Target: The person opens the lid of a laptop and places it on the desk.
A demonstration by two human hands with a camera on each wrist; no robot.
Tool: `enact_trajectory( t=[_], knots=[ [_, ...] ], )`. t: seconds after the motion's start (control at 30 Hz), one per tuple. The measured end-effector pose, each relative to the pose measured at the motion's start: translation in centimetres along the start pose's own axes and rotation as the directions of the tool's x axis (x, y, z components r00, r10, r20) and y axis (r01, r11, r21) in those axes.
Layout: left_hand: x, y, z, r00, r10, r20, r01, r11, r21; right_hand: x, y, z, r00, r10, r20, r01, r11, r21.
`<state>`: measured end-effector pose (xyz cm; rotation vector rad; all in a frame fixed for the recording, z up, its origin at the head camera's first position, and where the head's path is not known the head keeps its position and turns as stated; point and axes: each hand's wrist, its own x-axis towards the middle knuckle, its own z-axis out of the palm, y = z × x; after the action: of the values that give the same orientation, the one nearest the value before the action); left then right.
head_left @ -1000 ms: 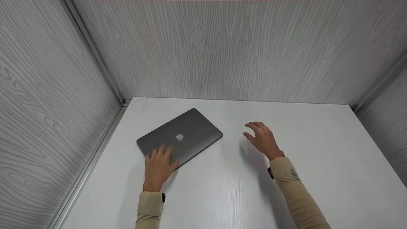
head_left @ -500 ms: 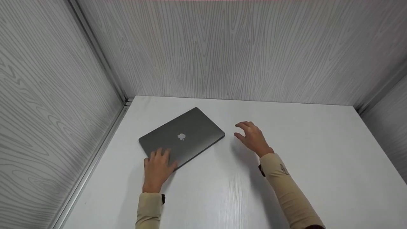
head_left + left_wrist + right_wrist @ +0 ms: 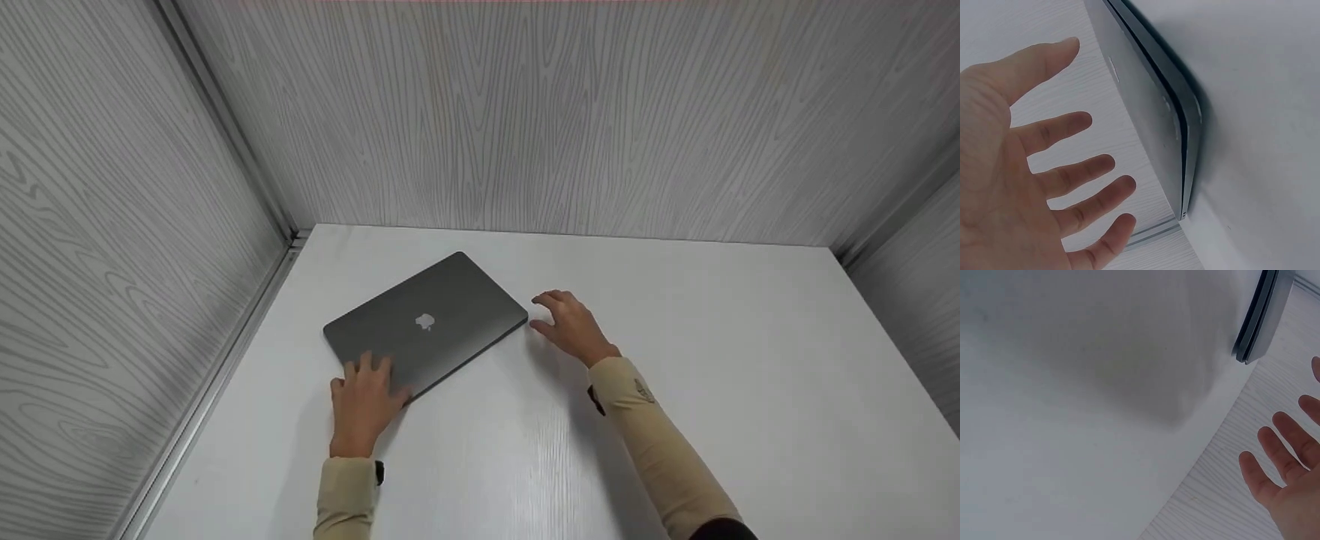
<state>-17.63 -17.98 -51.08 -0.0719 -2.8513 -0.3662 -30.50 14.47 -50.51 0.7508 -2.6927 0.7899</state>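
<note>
left hand: fingers straight and spread, lying flat on the near corner of the closed grey laptop | right hand: fingers loosely apart, holding nothing, just beside the laptop's right corner | laptop: flat on the white table, lid down, between both hands, logo up

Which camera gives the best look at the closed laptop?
The head view: the whole laptop shows lying shut on the table, logo up, the left hand on its near corner. The left wrist view shows only one edge and corner, the right wrist view only a corner.
</note>
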Motion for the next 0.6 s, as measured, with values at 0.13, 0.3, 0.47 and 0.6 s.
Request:
enact_trajectory(
  t=[0.13,0.3,0.47,0.6],
  knots=[
    [-0.1,-0.1,0.2,1.0,-0.025,0.004,0.025,1.0,-0.012,0.1,-0.4,1.0,0.999,0.001,0.05,0.0,1.0,-0.021],
    [-0.2,-0.1,0.2,0.994,-0.096,0.051,0.099,0.993,-0.063,0.2,-0.9,1.9,0.993,-0.013,0.118,0.018,0.999,-0.04],
    [-0.1,-0.2,0.2,0.984,-0.134,0.117,0.145,0.985,-0.097,0.6,-1.2,2.4,0.989,0.037,0.141,-0.034,0.999,-0.019],
    [-0.1,-0.6,0.6,0.974,-0.172,0.146,0.185,0.979,-0.084,0.9,-1.2,2.7,0.98,0.081,0.182,-0.083,0.997,0.002]
  ],
)
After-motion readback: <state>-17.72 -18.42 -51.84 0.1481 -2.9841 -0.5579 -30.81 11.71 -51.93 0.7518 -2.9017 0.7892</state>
